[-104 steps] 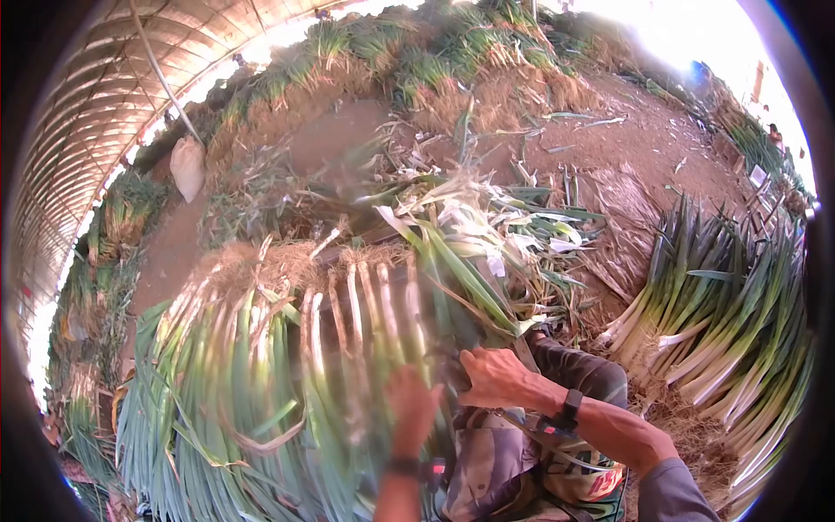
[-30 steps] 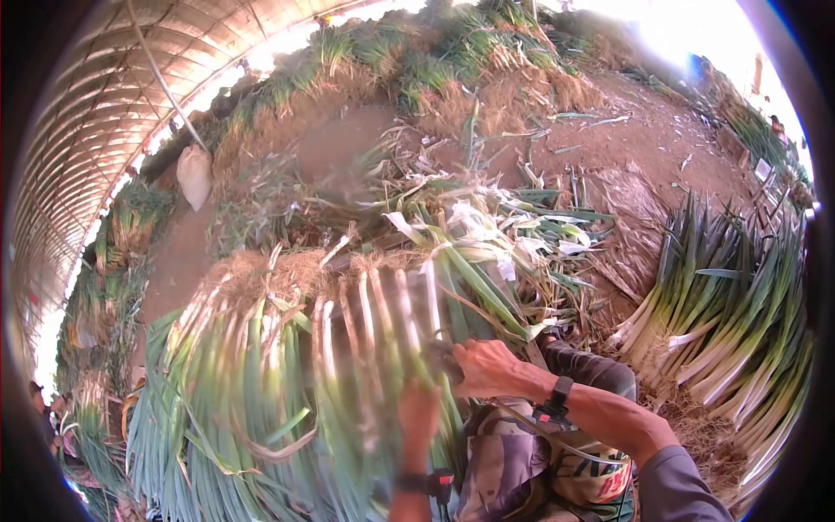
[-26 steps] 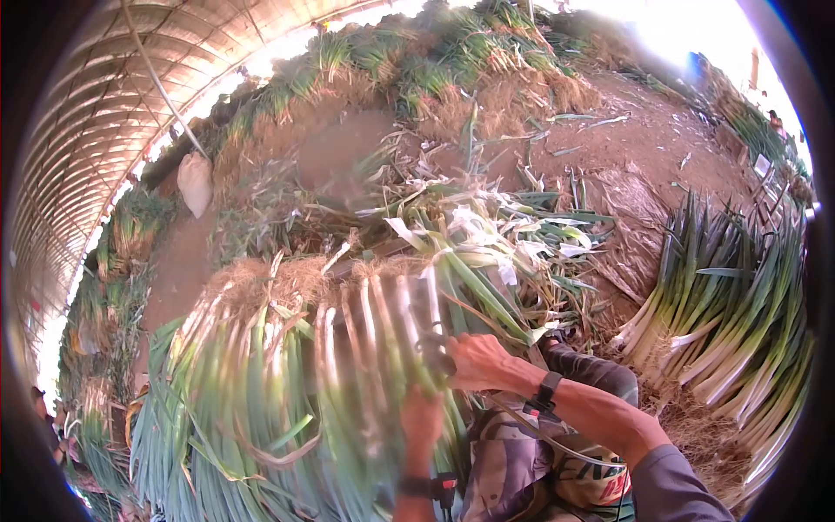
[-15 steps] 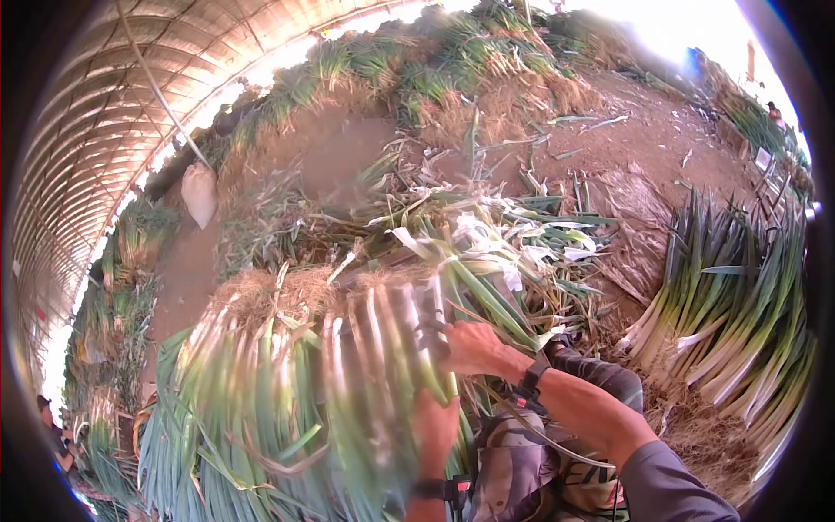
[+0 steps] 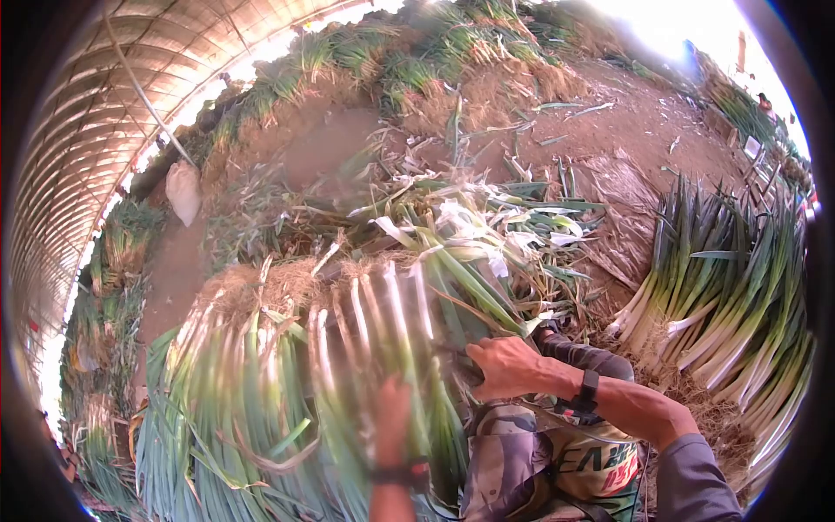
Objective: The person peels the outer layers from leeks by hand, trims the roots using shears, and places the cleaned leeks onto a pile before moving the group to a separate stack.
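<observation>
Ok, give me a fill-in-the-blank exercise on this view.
1. The front onions lie with their roots pointing ____ from the person.
2. Compared with the right hand, the left hand looks ____ sharp.
3. The pale bag is on the picture's ____-hand side.
Missing words: away; less; left.

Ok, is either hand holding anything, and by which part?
The right hand holds a dark tool, too blurred to tell by which part. The left hand is over the leeks, blurred; a hold cannot be told.
</observation>
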`<state>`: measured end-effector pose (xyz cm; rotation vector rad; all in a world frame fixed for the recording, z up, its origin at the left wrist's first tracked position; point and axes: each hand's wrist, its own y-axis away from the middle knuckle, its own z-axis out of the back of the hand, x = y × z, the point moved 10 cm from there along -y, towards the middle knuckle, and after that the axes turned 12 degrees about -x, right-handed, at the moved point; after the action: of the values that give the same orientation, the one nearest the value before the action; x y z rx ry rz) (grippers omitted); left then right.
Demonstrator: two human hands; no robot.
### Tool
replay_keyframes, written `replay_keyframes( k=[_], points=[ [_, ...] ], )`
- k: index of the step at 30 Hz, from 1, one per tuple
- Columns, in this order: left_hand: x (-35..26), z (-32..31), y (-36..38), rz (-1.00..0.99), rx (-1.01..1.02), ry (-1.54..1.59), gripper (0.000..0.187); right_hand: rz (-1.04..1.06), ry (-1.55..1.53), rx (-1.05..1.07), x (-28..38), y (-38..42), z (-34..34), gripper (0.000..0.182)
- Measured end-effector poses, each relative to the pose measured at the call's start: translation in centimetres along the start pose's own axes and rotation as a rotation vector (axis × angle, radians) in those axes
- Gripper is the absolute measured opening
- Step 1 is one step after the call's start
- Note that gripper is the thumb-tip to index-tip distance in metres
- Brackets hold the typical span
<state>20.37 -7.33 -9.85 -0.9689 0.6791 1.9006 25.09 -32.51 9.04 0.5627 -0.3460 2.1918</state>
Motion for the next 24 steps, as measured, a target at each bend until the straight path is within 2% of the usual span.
replay_keyframes(
  k=[1,4,6,8,11,12,15,16,20,24],
  points=[
    [1.1,-0.4,-0.3,-0.021,0.013,-0.003,0.053,-0.006,-0.014,0.004,0.2,0.1,0.1,0.058],
    [-1.0,-0.4,1.5,-0.125,0.031,-0.129,0.051,-0.012,-0.029,0.016,1.4,0.8,1.1,0.058],
    [-3.8,-0.1,2.9,-0.131,0.013,-0.244,0.051,-0.009,-0.004,-0.002,1.9,1.0,1.9,0.058],
    [-5.0,-0.2,4.7,-0.116,-0.023,-0.319,0.053,-0.059,-0.007,0.091,1.4,1.3,0.7,0.060],
    [-10.9,-1.7,8.8,-0.349,0.103,-0.576,0.044,-0.031,-0.030,0.129,2.0,1.7,0.1,0.063],
    [-11.4,-1.2,9.5,-0.384,-0.035,-0.475,0.039,-0.005,-0.043,0.122,2.5,1.8,0.1,0.064],
    [-10.2,-1.0,10.4,-0.616,-0.046,-0.653,0.041,0.022,-0.117,0.127,4.4,2.0,0.5,0.064],
    [-8.2,0.6,10.2,-0.407,-0.114,-0.651,0.036,0.031,-0.106,0.148,4.6,2.2,0.0,0.063],
    [-8.0,4.9,9.2,-0.308,-0.364,-0.426,0.041,0.060,-0.081,0.234,5.7,3.1,-1.8,0.060],
    [-7.7,4.5,7.9,-0.320,-0.350,-0.496,0.046,0.116,-0.066,0.200,6.2,3.0,-2.5,0.059]
  ],
)
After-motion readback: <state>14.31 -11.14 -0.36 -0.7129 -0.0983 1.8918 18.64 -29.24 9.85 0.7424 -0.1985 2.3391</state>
